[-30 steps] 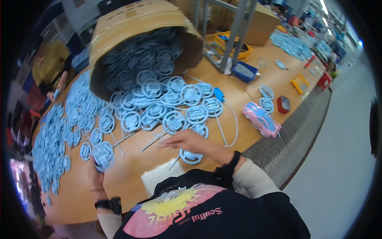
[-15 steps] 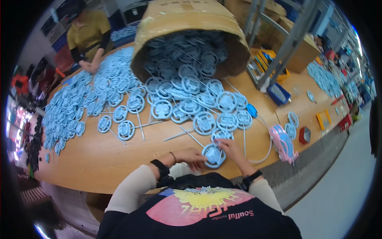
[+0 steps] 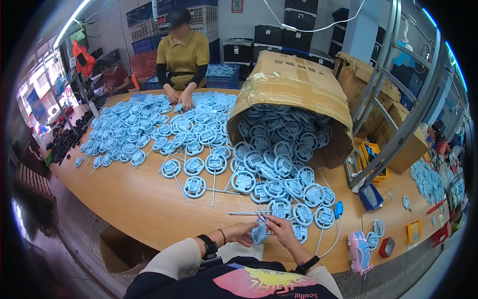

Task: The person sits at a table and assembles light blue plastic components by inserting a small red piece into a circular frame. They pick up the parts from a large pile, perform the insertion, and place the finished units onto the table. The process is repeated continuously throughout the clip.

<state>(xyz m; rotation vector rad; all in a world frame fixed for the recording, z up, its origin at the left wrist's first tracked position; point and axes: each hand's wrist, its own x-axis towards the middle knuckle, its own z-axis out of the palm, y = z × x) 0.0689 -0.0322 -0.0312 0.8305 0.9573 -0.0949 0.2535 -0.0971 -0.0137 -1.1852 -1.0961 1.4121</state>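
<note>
My left hand (image 3: 240, 233) is closed on a light blue toy steering wheel (image 3: 258, 234), turned nearly edge-on near the table's front edge. Just right of it, my right hand (image 3: 282, 231) pinches a small thin tool (image 3: 261, 216) with dark and reddish parts, close to the wheel's upper end. The tool's exact kind is too small to make out. Right beyond my hands, more light blue wheels (image 3: 279, 208) with thin rods spill out of a big cardboard box (image 3: 294, 84) lying on its side.
A wide heap of blue wheels (image 3: 124, 132) covers the table's far left. Across the table a person (image 3: 183, 55) handles pieces. To my right are a pink toy car (image 3: 358, 251), a blue disc on a white cord (image 3: 339, 209), a blue bin (image 3: 370, 196) and a metal frame (image 3: 383, 109).
My view has tilted upward. The wheel, which lay face-up at the table edge, is now raised and turned edge-on in my left hand. The thin tool now shows at my right fingertips.
</note>
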